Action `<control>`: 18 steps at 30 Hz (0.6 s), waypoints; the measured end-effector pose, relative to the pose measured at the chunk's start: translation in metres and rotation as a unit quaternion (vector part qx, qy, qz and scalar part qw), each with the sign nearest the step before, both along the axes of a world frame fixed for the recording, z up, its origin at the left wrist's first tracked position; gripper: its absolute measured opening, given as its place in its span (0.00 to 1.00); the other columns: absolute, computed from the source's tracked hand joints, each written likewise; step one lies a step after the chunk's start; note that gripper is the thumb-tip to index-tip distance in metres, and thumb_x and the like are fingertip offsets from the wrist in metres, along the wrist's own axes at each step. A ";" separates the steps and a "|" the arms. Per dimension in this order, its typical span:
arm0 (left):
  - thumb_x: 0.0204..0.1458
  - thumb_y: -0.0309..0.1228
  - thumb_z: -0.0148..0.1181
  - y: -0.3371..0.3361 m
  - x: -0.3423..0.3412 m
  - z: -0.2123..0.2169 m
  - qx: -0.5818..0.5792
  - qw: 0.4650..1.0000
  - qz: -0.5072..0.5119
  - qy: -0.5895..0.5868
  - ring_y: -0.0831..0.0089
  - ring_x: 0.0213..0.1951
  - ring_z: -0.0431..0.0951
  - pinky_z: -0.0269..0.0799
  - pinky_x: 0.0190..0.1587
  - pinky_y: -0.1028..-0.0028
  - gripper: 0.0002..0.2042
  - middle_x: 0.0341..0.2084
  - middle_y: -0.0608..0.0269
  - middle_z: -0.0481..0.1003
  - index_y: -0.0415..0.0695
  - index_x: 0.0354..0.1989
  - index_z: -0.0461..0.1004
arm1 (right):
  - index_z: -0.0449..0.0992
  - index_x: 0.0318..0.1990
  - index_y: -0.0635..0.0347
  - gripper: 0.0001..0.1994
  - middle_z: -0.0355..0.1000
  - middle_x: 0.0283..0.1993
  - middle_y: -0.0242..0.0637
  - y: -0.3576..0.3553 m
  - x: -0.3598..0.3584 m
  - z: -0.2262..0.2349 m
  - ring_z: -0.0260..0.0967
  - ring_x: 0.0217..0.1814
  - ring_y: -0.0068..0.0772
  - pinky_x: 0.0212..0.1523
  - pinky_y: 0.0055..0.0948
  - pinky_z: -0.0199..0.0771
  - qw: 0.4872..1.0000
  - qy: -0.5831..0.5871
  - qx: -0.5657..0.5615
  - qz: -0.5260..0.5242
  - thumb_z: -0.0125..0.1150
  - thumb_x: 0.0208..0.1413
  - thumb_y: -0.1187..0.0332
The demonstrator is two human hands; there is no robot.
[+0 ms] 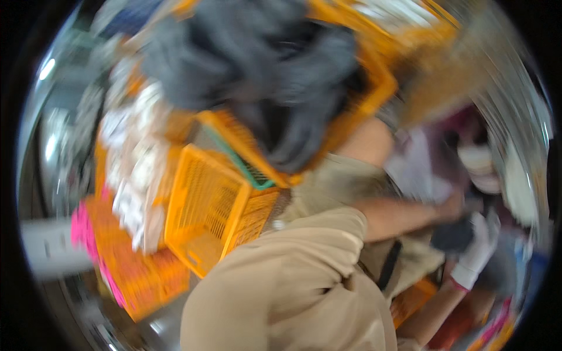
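Observation:
Motion blur smears most of the view. My bare left hand (pixel 449 207) reaches out to the right, beside a bit of dark grey cloth (pixel 452 235); its fingers are too blurred to read. On my right hand (pixel 479 248) is a white glove with a pink cuff edge. That hand is closed on the dark grey cloth, its fingers partly blurred. Behind the hands lies a blurred heap of pale and purple cloth (pixel 418 167).
An orange crate (pixel 383 88) heaped with dark grey cloth (pixel 252 70) stands at the top. Left of my body are a tilted orange basket (pixel 208 205), a pile of white cloth (pixel 143 164) and another orange crate (pixel 143 281) with pink cloth (pixel 85 225) at its edge.

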State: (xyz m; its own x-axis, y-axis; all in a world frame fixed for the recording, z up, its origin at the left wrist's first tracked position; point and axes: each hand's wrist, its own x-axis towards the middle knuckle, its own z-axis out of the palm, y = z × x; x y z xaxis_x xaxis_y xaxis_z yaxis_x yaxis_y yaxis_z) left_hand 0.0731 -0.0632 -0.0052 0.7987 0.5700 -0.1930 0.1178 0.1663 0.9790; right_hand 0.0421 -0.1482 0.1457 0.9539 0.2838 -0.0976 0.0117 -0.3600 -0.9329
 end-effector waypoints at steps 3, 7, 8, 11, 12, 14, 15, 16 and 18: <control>0.64 0.46 0.66 0.001 0.030 -0.016 0.007 0.987 -0.152 0.042 0.63 0.44 0.83 0.79 0.52 0.61 0.21 0.44 0.56 0.84 0.39 0.52 0.82 | 0.74 0.69 0.64 0.34 0.69 0.73 0.53 -0.035 -0.038 0.026 0.64 0.77 0.56 0.79 0.53 0.58 0.868 -0.388 -0.245 0.193 0.73 0.52 0.72; 0.71 0.39 0.59 0.011 -0.025 -0.024 -0.285 0.937 -0.202 -0.015 0.54 0.56 0.84 0.78 0.65 0.49 0.20 0.55 0.46 0.82 0.33 0.59 0.77 | 0.81 0.64 0.51 0.31 0.81 0.58 0.43 -0.080 -0.012 -0.024 0.75 0.66 0.52 0.70 0.48 0.72 0.782 -0.397 -0.403 0.262 0.76 0.47 0.63; 0.71 0.44 0.58 0.017 -0.044 -0.017 -0.396 0.902 -0.172 -0.020 0.51 0.55 0.84 0.79 0.62 0.47 0.24 0.54 0.46 0.81 0.34 0.60 0.76 | 0.82 0.62 0.51 0.29 0.82 0.57 0.40 -0.090 -0.027 -0.035 0.78 0.62 0.48 0.67 0.46 0.75 0.798 -0.400 -0.358 0.274 0.75 0.48 0.64; 0.67 0.66 0.49 0.046 -0.075 0.010 -0.620 0.775 -0.114 -0.048 0.44 0.54 0.82 0.78 0.59 0.37 0.39 0.54 0.45 0.80 0.37 0.63 0.73 | 0.85 0.58 0.50 0.26 0.84 0.56 0.39 -0.088 -0.083 -0.069 0.84 0.54 0.44 0.61 0.41 0.83 0.866 -0.326 -0.247 0.288 0.75 0.46 0.67; 0.63 0.69 0.46 0.054 -0.073 0.017 -0.651 0.735 -0.152 -0.110 0.43 0.52 0.82 0.79 0.56 0.38 0.42 0.53 0.45 0.80 0.37 0.63 0.72 | 0.85 0.56 0.52 0.25 0.84 0.58 0.41 -0.074 -0.091 -0.078 0.84 0.57 0.43 0.61 0.41 0.84 0.835 -0.418 -0.225 0.279 0.76 0.46 0.69; 0.64 0.68 0.43 0.069 -0.056 0.024 -0.587 0.800 -0.095 -0.080 0.45 0.50 0.82 0.80 0.54 0.40 0.41 0.51 0.46 0.80 0.37 0.62 0.72 | 0.84 0.57 0.55 0.22 0.85 0.52 0.43 -0.038 -0.088 -0.084 0.85 0.50 0.45 0.50 0.39 0.87 0.891 -0.383 -0.185 0.158 0.74 0.52 0.69; 0.65 0.67 0.41 0.073 -0.044 0.026 -0.510 0.856 -0.056 -0.057 0.45 0.50 0.83 0.80 0.53 0.41 0.41 0.50 0.46 0.80 0.37 0.62 0.72 | 0.84 0.57 0.57 0.20 0.85 0.49 0.44 -0.017 -0.075 -0.082 0.85 0.46 0.46 0.45 0.39 0.87 0.906 -0.359 -0.187 0.122 0.73 0.55 0.69; 0.68 0.62 0.36 0.074 -0.037 0.022 -0.409 0.912 -0.025 -0.015 0.46 0.50 0.82 0.80 0.53 0.44 0.37 0.49 0.48 0.79 0.37 0.63 0.71 | 0.83 0.57 0.58 0.19 0.84 0.41 0.46 0.004 -0.058 -0.076 0.83 0.39 0.48 0.40 0.41 0.84 0.920 -0.331 -0.177 0.110 0.72 0.59 0.65; 0.70 0.65 0.36 0.069 -0.028 0.010 -0.370 0.922 -0.024 -0.110 0.49 0.51 0.81 0.81 0.51 0.47 0.38 0.51 0.49 0.77 0.38 0.64 0.70 | 0.86 0.52 0.58 0.19 0.83 0.37 0.47 0.036 -0.029 -0.056 0.82 0.35 0.51 0.37 0.44 0.82 0.921 -0.323 -0.204 0.073 0.70 0.60 0.56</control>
